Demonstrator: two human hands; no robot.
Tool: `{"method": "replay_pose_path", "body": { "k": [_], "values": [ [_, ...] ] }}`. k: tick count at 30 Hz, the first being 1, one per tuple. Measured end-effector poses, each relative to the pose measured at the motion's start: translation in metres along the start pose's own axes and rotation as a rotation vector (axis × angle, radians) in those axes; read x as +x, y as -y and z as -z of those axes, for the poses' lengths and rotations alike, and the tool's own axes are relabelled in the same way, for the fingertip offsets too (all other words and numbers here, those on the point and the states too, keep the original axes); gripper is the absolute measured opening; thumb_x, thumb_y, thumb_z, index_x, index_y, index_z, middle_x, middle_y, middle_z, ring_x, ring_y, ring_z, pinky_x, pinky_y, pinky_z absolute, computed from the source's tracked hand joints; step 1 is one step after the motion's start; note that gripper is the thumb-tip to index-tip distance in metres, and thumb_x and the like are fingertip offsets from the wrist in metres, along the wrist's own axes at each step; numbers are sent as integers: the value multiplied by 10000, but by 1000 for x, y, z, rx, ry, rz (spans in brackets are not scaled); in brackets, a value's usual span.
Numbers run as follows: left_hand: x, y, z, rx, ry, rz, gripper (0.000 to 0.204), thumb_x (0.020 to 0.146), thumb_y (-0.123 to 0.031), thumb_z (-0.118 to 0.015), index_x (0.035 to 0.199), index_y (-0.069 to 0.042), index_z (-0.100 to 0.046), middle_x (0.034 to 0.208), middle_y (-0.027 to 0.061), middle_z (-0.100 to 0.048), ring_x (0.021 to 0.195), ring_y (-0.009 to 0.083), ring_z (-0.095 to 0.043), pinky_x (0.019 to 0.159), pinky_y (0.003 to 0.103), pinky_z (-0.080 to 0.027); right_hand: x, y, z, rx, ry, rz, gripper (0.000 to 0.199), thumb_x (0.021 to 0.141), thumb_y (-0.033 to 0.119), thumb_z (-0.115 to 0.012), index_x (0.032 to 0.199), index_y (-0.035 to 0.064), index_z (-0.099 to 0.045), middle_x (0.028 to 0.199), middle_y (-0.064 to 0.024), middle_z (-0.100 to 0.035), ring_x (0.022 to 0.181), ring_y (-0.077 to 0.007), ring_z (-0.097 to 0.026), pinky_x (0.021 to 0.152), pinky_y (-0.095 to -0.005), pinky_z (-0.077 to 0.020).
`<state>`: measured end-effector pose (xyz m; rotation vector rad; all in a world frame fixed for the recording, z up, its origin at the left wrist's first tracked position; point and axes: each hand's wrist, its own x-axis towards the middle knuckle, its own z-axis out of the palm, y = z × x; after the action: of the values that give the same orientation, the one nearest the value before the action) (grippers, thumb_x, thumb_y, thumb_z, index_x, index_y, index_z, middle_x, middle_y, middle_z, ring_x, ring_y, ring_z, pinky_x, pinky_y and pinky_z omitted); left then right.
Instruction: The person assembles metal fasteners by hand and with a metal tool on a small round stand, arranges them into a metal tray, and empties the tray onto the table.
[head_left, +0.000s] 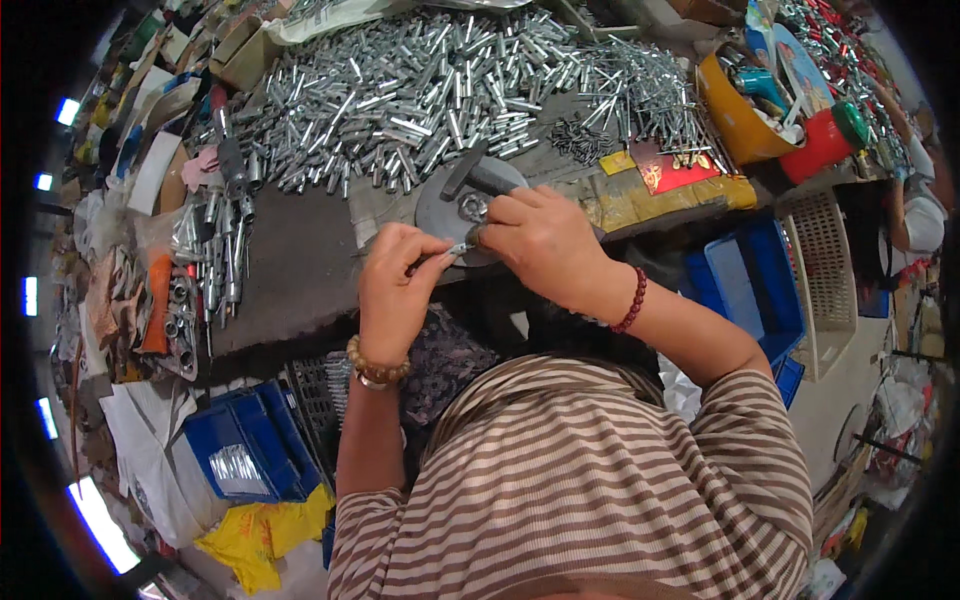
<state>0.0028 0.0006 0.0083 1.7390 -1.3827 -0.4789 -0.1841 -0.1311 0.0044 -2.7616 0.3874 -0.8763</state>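
Just at the near edge of the round grey plate (432, 212), a small metal piece (460, 248) was in hand: the left hand (393, 285) had its grip pinched on one end, and the right hand (548, 243) seemed clamped on the other, its fingers partly hiding it. This piece looked mid-work; a large loose heap of metal sleeves (400, 115) lay beyond the plate, whether finished or waiting I could not tell. A hammer (490, 180) rested on the plate. Left of and below it, a blue bin (212, 442) held shiny metal parts (240, 468); right of it, an orange tub (728, 110) held a teal object (762, 88).
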Motion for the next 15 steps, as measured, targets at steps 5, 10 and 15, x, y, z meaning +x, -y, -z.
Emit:
{"method": "replay_pose_path", "body": {
  "k": [5,10,15],
  "values": [
    [-3,0,-3,-19,-15,-21,118,858,-7,-769,975,-20,-756,934,75,-631,846,197,-644,741,310,-504,-6,-30,28,-96,-95,-275,96,798,102,-733,885,105,-691,885,-73,-608,890,-304,-650,767,-441,-538],
    [-3,-1,-4,2,-47,-48,105,859,-22,-773,963,-31,-757,922,83,-643,823,220,-663,707,329,-511,-11,-80,39,-285,-86,-262,152,768,103,-771,885,90,-675,912,-70,-615,922,-294,-655,785,-430,-552],
    [-2,1,-5,0,-72,-45,97,868,-42,-770,964,-42,-759,929,81,-650,830,226,-662,713,331,-509,1,-92,29,-313,-6,-161,153,770,123,-768,888,97,-674,927,-55,-613,949,-276,-653,803,-413,-556]
  ]
}}
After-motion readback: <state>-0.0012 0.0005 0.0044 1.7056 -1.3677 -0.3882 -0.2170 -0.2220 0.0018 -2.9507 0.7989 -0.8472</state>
